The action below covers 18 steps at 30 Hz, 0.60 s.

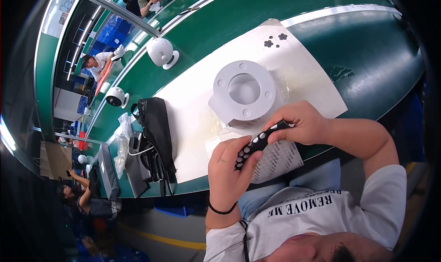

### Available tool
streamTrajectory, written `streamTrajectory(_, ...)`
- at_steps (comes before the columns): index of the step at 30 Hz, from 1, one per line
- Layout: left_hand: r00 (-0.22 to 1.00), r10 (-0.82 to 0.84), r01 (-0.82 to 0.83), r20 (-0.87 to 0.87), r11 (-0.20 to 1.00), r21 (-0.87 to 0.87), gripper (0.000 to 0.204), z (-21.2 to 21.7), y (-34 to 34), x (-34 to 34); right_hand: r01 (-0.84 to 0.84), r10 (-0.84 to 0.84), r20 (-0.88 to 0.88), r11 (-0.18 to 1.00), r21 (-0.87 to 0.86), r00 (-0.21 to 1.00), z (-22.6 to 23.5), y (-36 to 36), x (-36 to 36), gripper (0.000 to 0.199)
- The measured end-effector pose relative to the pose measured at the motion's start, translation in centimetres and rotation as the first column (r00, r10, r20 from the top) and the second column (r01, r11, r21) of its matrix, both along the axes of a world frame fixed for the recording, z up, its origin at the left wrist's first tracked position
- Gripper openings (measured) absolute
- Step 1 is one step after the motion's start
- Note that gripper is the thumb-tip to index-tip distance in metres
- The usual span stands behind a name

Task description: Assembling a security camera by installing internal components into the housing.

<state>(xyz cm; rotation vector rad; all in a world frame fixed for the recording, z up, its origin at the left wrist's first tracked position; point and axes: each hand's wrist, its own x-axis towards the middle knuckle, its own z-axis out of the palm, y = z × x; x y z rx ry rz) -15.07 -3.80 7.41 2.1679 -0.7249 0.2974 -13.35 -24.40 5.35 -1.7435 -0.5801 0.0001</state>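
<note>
Both hands hold one black strip [258, 143] studded with white dots, above the near edge of the desk [367, 69]: the left hand [228, 170] wraps its lower end, the right hand [301, 122] pinches its upper end. Risk — the strip appears flexible, and uneven pull could bend it or slip it from the pinch onto the printed sheet [278, 160] below. The white round base [243, 94] lies just beyond, untouched.
</note>
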Motion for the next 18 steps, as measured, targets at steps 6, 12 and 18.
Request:
streamTrajectory(6,0.959,-0.026,0.039,0.283,0.999,-0.038,0.029,-0.6,-0.3,0.8,-0.051,0.074,-0.170,0.990,0.132,0.983,-0.1,0.0,-0.1,0.019)
streamTrajectory(12,0.909,-0.069,0.092,0.410,0.995,-0.038,0.022,-0.9,-0.4,1.3,-0.042,0.114,-0.258,0.963,0.268,0.960,0.0,0.0,-0.2,0.020)
streamTrajectory(18,0.889,-0.057,0.115,0.455,0.988,-0.101,0.024,-1.2,-0.3,2.1,-0.122,0.239,-0.295,0.923,0.365,0.925,-0.3,-0.1,0.2,0.024)
